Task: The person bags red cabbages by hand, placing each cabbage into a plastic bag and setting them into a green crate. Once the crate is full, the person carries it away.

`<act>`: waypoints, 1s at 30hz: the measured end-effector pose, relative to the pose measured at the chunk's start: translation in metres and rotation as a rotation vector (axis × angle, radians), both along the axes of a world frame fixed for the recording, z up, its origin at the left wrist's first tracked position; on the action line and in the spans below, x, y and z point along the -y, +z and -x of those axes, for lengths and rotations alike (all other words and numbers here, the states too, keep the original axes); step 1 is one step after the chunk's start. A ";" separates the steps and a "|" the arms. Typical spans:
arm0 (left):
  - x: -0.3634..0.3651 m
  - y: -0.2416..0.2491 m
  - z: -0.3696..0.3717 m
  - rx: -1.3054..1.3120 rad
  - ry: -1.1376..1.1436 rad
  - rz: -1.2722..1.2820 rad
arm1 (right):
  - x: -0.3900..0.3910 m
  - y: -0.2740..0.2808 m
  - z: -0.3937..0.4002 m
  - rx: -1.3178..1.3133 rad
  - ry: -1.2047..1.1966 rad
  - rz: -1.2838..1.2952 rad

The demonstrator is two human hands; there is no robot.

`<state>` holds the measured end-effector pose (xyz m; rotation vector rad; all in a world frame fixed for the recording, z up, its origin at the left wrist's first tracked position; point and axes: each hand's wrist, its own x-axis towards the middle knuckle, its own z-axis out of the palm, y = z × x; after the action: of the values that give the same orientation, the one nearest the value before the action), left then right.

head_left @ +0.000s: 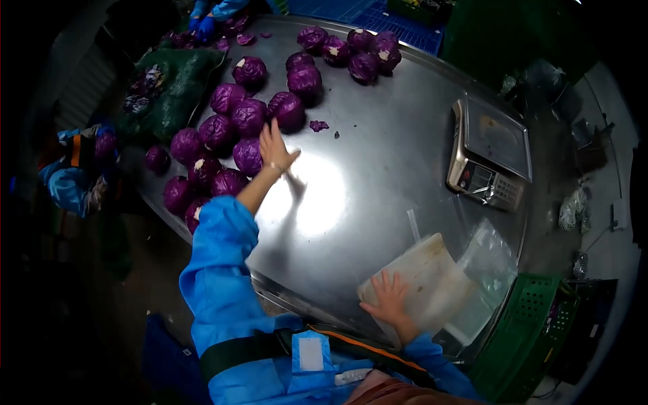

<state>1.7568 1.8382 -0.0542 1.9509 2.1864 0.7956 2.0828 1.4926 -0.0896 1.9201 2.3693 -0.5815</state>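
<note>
My left hand (275, 150) reaches across the steel table with its thumb out and its fingers apart, holding nothing. Its fingertips overlap the lower edge of a red cabbage (287, 111) in this view, and another red cabbage (248, 156) lies just left of the hand. Several more cabbages, some with pale cut stems, spread around it. My right hand (389, 297) lies with spread fingers on a stained, whitish cutting board (432, 277) at the near edge. Clear plastic bags (489, 260) lie beside and partly under the board.
A digital scale (489, 152) stands at the table's right side. Further cabbages (363, 66) sit at the far edge. A green sack (177, 88) lies at the left, near a co-worker's blue-gloved hands (204, 27). Another person (74, 169) holds a cabbage. A green crate (530, 324) stands right.
</note>
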 end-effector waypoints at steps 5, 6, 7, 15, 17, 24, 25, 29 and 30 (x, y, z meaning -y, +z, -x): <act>-0.121 0.035 0.015 -0.121 0.004 0.111 | 0.011 -0.027 -0.002 -0.447 0.098 0.134; -0.128 0.039 0.009 -0.196 -0.033 0.230 | 0.018 -0.024 -0.003 -0.672 -0.029 0.224; -0.133 0.031 0.007 -0.277 -0.022 0.228 | 0.021 -0.003 -0.002 -0.643 -0.197 0.071; -0.110 -0.004 0.019 -0.129 -0.115 -0.004 | 0.073 -0.011 -0.064 0.029 -1.032 -0.620; -0.073 0.020 0.006 0.057 -0.203 0.044 | 0.074 -0.013 -0.072 -0.148 -1.003 -0.206; 0.166 0.081 -0.105 0.439 -1.362 0.053 | 0.037 -0.014 -0.058 -0.464 -0.894 0.034; 0.193 0.069 -0.125 0.382 -1.414 0.123 | 0.037 -0.015 -0.061 -0.595 -0.975 0.117; 0.255 0.024 -0.174 0.110 -1.383 0.079 | 0.027 0.014 -0.041 -1.105 -1.105 0.231; 0.260 0.029 -0.176 0.203 -1.327 0.017 | 0.026 0.025 -0.028 -1.237 -1.104 0.216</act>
<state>1.9330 1.5777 -0.0249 2.4723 0.4457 0.6108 2.1106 1.4662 -0.0650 3.0822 0.9053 -2.4661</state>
